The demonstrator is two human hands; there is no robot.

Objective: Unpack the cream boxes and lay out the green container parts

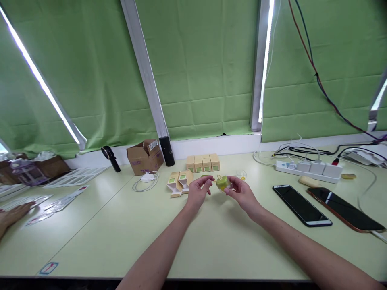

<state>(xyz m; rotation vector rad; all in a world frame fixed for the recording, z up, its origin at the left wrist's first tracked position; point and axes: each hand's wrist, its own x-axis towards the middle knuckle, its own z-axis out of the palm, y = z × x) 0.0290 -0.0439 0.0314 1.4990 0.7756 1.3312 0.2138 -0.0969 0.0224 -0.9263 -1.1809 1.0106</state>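
My right hand grips a small translucent yellow-green object with a loop on top, thumb and fingers pressed on its right side. Just left of it is my left hand, its fingers loosely bent and apart, with nothing visible held. Something small and yellowish lies partly hidden behind the left fingers. A small clear round piece with a yellow bit rests beyond my right hand. Two opened small cardboard boxes lie left of my left hand, flaps out. Behind them stands a row of several closed small boxes.
A brown carton, a black bottle and a white charger are at the back left. Two phones and a power strip lie right. Another person's hand rests by plastic packets at far left.
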